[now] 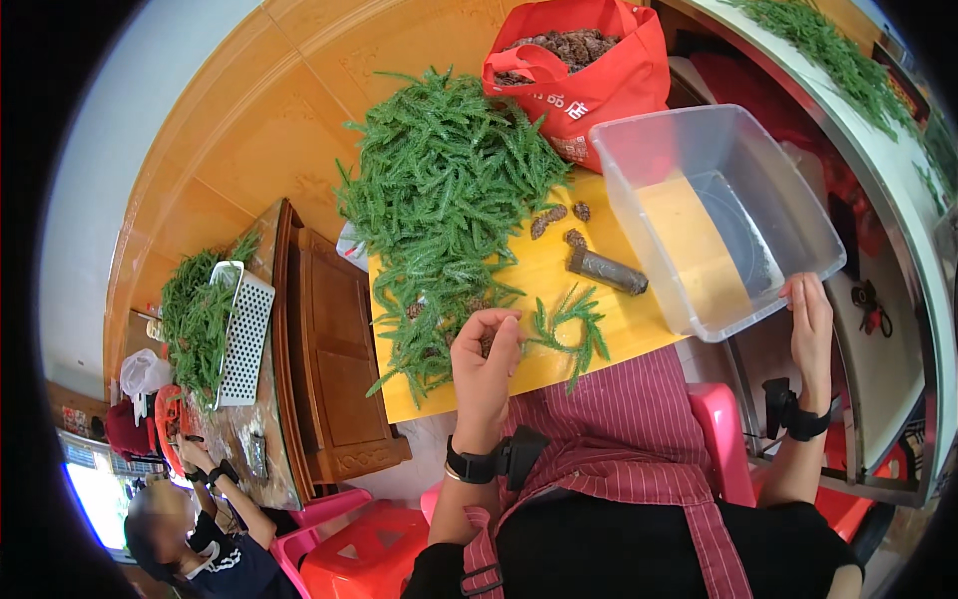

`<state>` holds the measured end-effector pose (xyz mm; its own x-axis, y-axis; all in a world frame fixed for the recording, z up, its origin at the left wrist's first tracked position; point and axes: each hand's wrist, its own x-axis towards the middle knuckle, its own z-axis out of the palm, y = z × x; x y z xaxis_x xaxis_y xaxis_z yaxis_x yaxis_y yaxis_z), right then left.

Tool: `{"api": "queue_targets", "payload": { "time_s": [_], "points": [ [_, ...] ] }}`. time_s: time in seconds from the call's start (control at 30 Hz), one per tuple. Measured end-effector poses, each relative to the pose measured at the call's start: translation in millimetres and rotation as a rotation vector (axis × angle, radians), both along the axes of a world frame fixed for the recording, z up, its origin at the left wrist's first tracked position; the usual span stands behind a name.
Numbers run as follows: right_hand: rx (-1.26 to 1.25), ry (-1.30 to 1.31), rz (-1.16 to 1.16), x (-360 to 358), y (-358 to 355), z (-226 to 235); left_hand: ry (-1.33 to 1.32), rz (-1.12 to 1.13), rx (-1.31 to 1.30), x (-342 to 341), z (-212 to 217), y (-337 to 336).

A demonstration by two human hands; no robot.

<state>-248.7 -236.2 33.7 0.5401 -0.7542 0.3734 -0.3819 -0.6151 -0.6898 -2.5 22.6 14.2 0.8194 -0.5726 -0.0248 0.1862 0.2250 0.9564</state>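
My left hand (483, 374) is closed in a pinch over the near edge of the yellow table. Whatever its fingertips may hold is too small to make out. Just right of it lies a curled green artificial pine sprig (569, 337), bent into a ring. With my right hand (812, 317) I grip the near right corner of a clear plastic bin (689, 324), which is tilted at the table's right side. A big heap of green artificial pine sprigs (449, 160) covers the left of the table. Several brown pine cones (548, 221) and a dark wrapped roll (609, 271) lie between heap and bin.
A red bag (619, 80) full of pine cones stands at the back. To the left, a co-worker (190, 539) sits at another table with a white perforated basket (246, 339) and more sprigs. A shelf (878, 150) curves along the right. Pink stools (723, 439) surround me.
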Motion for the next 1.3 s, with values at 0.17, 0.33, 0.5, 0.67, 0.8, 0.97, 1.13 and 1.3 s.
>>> {"api": "queue_targets", "payload": {
  "time_s": [0.17,0.33,0.5,0.67,0.8,0.97,1.13,1.3],
  "points": [
    [-0.019,0.045,-0.006,8,13,5,0.026,-0.003,-0.015,-2,-1,0],
    [-0.012,0.016,0.009,15,23,7,0.037,0.012,0.005,-1,-5,3],
    [0.191,-0.508,-0.240,-16,-11,-4,-0.048,0.131,0.017,11,-1,16],
    [0.515,-0.113,-0.231,-64,-50,-44,-0.014,0.390,-0.143,39,-3,55],
    [0.774,0.225,-0.137,-81,-75,-116,0.078,0.538,-0.283,65,-10,92],
    [0.926,0.043,-0.080,-44,-72,-141,0.271,0.684,-0.312,87,-46,144],
    [1.003,0.154,-0.098,-50,-82,-141,0.298,0.728,-0.203,90,-65,169],
    [1.033,0.031,-0.204,-47,-80,-157,0.393,0.738,-0.151,95,-73,162]
  ]
}}
